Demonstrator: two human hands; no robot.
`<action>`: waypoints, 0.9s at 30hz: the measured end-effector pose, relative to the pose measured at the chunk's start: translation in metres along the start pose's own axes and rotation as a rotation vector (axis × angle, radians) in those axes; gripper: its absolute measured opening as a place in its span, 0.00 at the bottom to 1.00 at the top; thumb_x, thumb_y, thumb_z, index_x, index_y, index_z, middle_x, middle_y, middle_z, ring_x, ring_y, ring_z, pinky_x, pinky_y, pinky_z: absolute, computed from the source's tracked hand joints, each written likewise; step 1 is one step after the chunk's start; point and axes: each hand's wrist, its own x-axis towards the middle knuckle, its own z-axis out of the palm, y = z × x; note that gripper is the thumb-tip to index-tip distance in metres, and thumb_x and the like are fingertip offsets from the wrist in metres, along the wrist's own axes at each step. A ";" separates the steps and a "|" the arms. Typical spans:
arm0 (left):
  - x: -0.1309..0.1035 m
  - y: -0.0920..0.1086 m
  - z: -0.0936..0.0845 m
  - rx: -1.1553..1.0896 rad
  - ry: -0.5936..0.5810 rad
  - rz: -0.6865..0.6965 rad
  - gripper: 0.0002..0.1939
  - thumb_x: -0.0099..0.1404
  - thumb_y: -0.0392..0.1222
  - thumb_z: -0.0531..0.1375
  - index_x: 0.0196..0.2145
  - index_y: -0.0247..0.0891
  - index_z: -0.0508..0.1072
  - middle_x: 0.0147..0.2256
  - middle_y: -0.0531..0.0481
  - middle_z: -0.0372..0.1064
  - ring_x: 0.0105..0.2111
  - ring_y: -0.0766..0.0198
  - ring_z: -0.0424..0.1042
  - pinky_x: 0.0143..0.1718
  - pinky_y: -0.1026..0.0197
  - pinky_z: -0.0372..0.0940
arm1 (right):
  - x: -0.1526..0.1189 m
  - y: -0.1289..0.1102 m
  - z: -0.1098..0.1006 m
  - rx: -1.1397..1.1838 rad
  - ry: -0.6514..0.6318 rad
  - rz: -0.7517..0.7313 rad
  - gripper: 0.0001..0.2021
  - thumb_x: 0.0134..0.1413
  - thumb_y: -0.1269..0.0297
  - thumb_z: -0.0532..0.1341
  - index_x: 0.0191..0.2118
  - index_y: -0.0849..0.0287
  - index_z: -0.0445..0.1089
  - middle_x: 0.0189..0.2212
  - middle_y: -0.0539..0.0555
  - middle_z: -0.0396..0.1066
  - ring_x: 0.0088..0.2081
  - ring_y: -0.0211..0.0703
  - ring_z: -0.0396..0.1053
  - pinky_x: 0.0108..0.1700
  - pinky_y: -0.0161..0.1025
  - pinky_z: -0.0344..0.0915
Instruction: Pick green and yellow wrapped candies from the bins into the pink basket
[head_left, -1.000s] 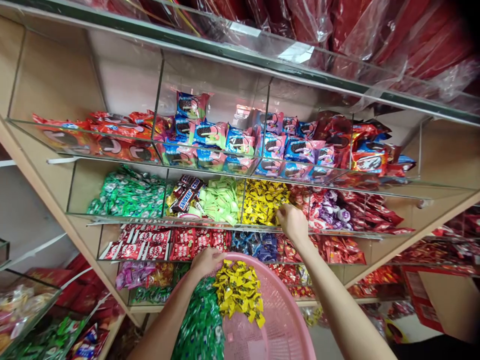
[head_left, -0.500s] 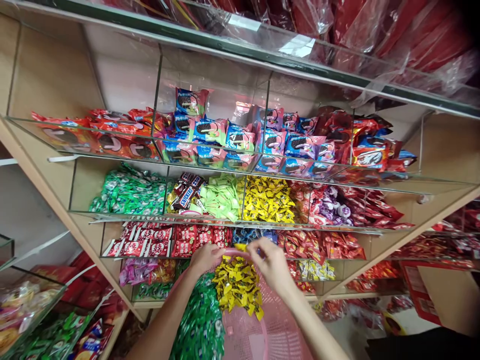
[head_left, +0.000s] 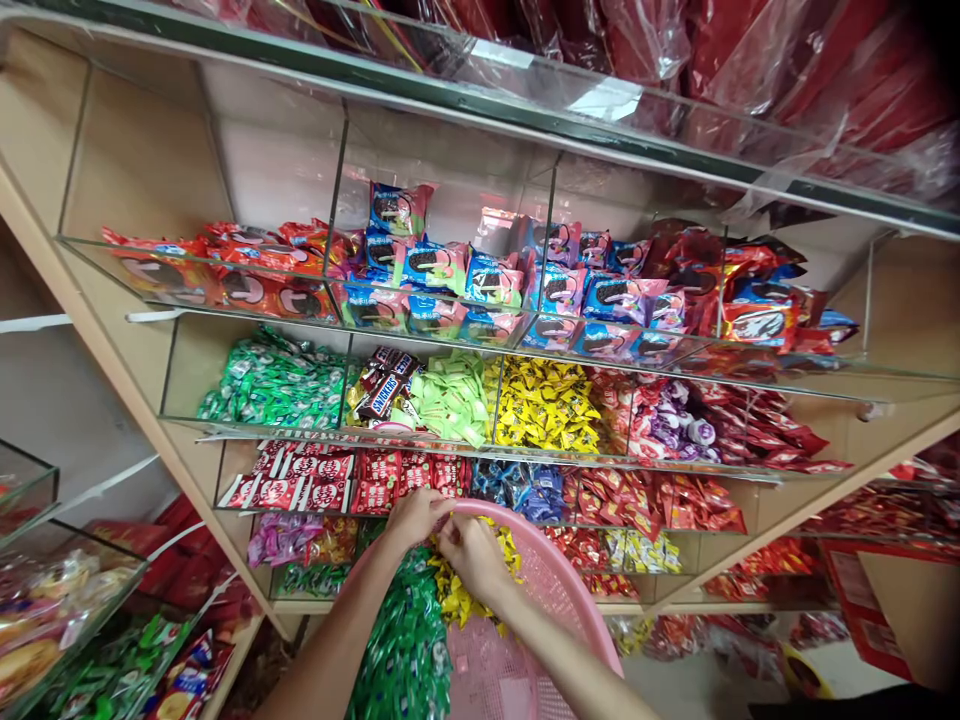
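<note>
A round pink plastic basket (head_left: 577,560) with mesh sides sits low in front of me. Inside it, green-wrapped candies (head_left: 405,640) are heaped on the left, beside a smaller pile of yellow-wrapped candies (head_left: 453,598). My left hand (head_left: 414,518) is closed around the basket's far rim. Over the yellow pile, my right hand (head_left: 474,556) has its fingers curled together; what lies between them, if anything, is hidden.
Divided glass shelves rise beyond the basket, with yellow candies (head_left: 551,405), green candies (head_left: 277,385), Snickers bars (head_left: 384,392) and cookie packs (head_left: 431,262). A wooden side panel (head_left: 97,330) slants at left. A red carton (head_left: 862,600) stands at lower right.
My right hand has moved left and down from the basket's far rim, where a yellow candy was at its fingertips, to the yellow pile. My left hand stays on the rim.
</note>
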 end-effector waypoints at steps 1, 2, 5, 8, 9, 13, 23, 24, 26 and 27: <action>0.000 0.000 0.000 -0.001 0.002 0.003 0.24 0.57 0.62 0.47 0.26 0.41 0.71 0.25 0.54 0.69 0.25 0.68 0.64 0.24 0.68 0.47 | 0.001 0.000 0.004 -0.027 0.013 0.014 0.06 0.49 0.71 0.53 0.26 0.59 0.66 0.25 0.52 0.70 0.30 0.39 0.67 0.31 0.32 0.55; 0.001 0.000 0.000 0.000 0.006 0.005 0.24 0.57 0.62 0.47 0.26 0.41 0.71 0.25 0.53 0.69 0.25 0.68 0.64 0.24 0.68 0.47 | 0.002 0.001 0.008 -0.059 0.022 0.025 0.06 0.49 0.70 0.52 0.27 0.59 0.66 0.26 0.52 0.70 0.30 0.40 0.67 0.31 0.32 0.55; 0.001 0.000 0.000 0.002 0.009 0.017 0.25 0.57 0.63 0.46 0.26 0.40 0.71 0.26 0.53 0.69 0.25 0.68 0.64 0.24 0.68 0.48 | 0.004 0.004 0.016 -0.166 0.026 0.045 0.07 0.51 0.68 0.52 0.29 0.59 0.66 0.27 0.53 0.71 0.30 0.41 0.67 0.30 0.33 0.54; 0.002 0.000 0.000 0.001 0.004 0.029 0.25 0.58 0.62 0.46 0.28 0.41 0.72 0.27 0.52 0.70 0.25 0.67 0.64 0.24 0.68 0.48 | 0.005 0.008 0.019 -0.232 0.019 0.044 0.06 0.51 0.67 0.53 0.29 0.59 0.66 0.28 0.54 0.71 0.31 0.42 0.68 0.29 0.34 0.53; 0.002 0.000 0.000 0.002 0.004 0.030 0.24 0.58 0.62 0.47 0.28 0.41 0.72 0.27 0.52 0.70 0.25 0.67 0.65 0.24 0.68 0.48 | 0.005 0.009 0.020 -0.241 0.021 0.040 0.06 0.51 0.66 0.53 0.28 0.58 0.66 0.28 0.54 0.71 0.31 0.42 0.68 0.29 0.34 0.53; 0.002 0.000 0.000 0.013 0.011 0.019 0.23 0.59 0.60 0.47 0.30 0.41 0.72 0.28 0.52 0.70 0.26 0.66 0.66 0.24 0.68 0.48 | 0.002 0.009 0.022 -0.232 0.027 0.020 0.06 0.51 0.64 0.55 0.27 0.57 0.66 0.27 0.52 0.70 0.30 0.41 0.68 0.28 0.33 0.52; 0.003 0.001 0.002 0.040 0.008 0.006 0.25 0.57 0.62 0.47 0.24 0.40 0.70 0.25 0.53 0.69 0.26 0.67 0.65 0.25 0.68 0.48 | -0.018 0.005 -0.030 0.032 0.161 -0.073 0.14 0.57 0.60 0.49 0.24 0.58 0.64 0.22 0.50 0.68 0.24 0.36 0.63 0.27 0.31 0.53; 0.003 0.001 0.002 0.039 0.008 0.003 0.25 0.57 0.63 0.47 0.24 0.40 0.70 0.25 0.53 0.69 0.25 0.68 0.65 0.24 0.68 0.48 | -0.017 0.004 -0.044 0.060 0.179 -0.096 0.15 0.58 0.59 0.49 0.25 0.58 0.65 0.22 0.50 0.68 0.24 0.36 0.63 0.27 0.32 0.53; 0.004 0.001 0.002 0.029 0.006 0.005 0.25 0.57 0.63 0.47 0.24 0.40 0.70 0.25 0.53 0.69 0.25 0.68 0.64 0.24 0.68 0.47 | -0.012 0.003 -0.077 0.091 0.235 -0.134 0.16 0.58 0.58 0.49 0.25 0.58 0.66 0.23 0.51 0.68 0.25 0.37 0.63 0.27 0.32 0.55; 0.004 0.001 0.002 0.024 0.002 0.006 0.25 0.57 0.63 0.47 0.25 0.40 0.70 0.25 0.53 0.69 0.25 0.68 0.64 0.24 0.68 0.47 | -0.008 0.004 -0.093 0.091 0.269 -0.144 0.16 0.57 0.58 0.49 0.25 0.59 0.66 0.23 0.51 0.68 0.25 0.37 0.63 0.27 0.32 0.55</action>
